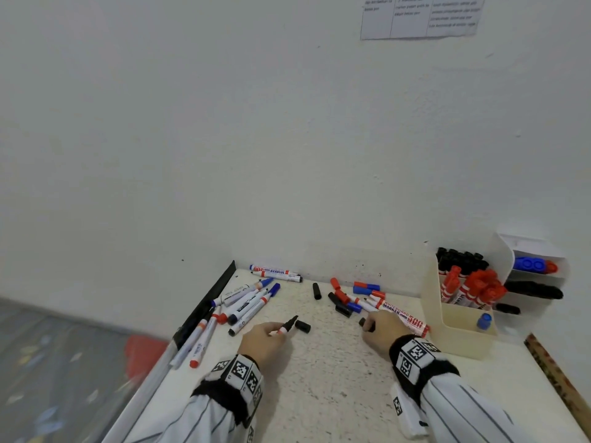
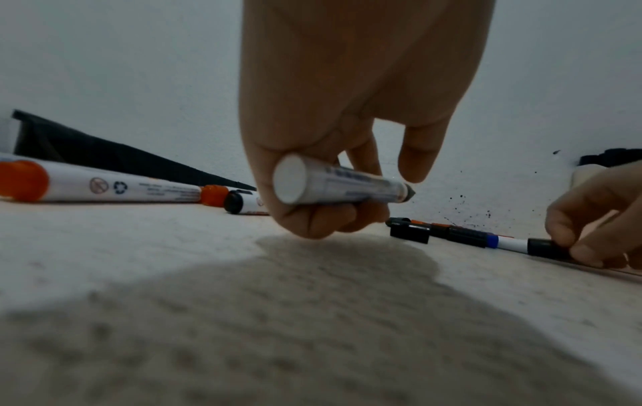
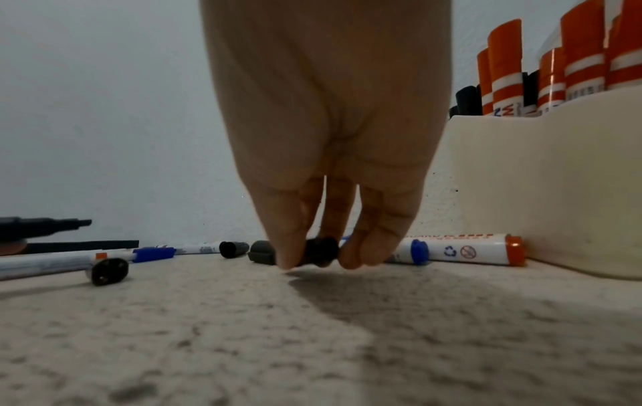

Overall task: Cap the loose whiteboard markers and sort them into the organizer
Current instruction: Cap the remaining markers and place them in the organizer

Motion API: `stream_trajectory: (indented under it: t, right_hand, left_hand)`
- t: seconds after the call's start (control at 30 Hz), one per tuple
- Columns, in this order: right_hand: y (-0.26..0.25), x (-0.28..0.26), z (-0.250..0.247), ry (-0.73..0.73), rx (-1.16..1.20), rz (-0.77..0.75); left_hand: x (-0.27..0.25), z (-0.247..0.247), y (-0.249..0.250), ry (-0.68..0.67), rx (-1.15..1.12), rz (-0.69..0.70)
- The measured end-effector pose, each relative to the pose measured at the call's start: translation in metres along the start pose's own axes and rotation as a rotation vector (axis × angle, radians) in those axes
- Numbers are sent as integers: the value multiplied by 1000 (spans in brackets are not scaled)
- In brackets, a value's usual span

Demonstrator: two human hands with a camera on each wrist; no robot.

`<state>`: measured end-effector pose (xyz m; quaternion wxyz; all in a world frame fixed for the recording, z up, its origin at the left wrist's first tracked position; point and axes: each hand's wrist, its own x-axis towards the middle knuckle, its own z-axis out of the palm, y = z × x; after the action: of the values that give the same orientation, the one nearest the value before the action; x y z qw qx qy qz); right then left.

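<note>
My left hand (image 1: 267, 338) grips an uncapped black marker (image 1: 287, 326) just above the tabletop, its tip pointing up and right; the left wrist view shows the white barrel (image 2: 333, 185) in my curled fingers. My right hand (image 1: 379, 329) pinches a black cap (image 1: 367, 324) that lies on the table, seen between thumb and fingers in the right wrist view (image 3: 321, 251). Another black cap (image 1: 303, 326) lies between the hands. The cream organizer (image 1: 460, 334) stands at the right with red markers (image 1: 473, 287) and black markers (image 1: 460, 259) upright in it.
Loose markers (image 1: 243, 302) lie at the left near the table's black edge strip (image 1: 211, 302). More caps and markers (image 1: 351, 298) are scattered by the wall, with a large red marker (image 1: 406, 316) beside the organizer. A white side rack (image 1: 537, 273) holds blue and black markers.
</note>
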<state>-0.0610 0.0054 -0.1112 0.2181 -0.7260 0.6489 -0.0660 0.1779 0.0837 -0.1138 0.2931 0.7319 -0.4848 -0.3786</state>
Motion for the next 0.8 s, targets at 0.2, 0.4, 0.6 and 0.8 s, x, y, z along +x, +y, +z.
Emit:
stream_trajectory:
  t: [0.2, 0.4, 0.6, 0.8]
  right_hand:
    - [-16, -11, -5, 57, 213, -207]
    - [-36, -17, -9, 10, 224, -415]
    - [-41, -25, -6, -45, 368, -408]
    - [-47, -29, -9, -1, 397, -308]
  left_hand:
    - [0, 9, 2, -68, 75, 36]
    - [-4, 16, 10, -115, 24, 162]
    - [-7, 18, 16, -168, 36, 260]
    - [-14, 18, 25, -89, 65, 391]
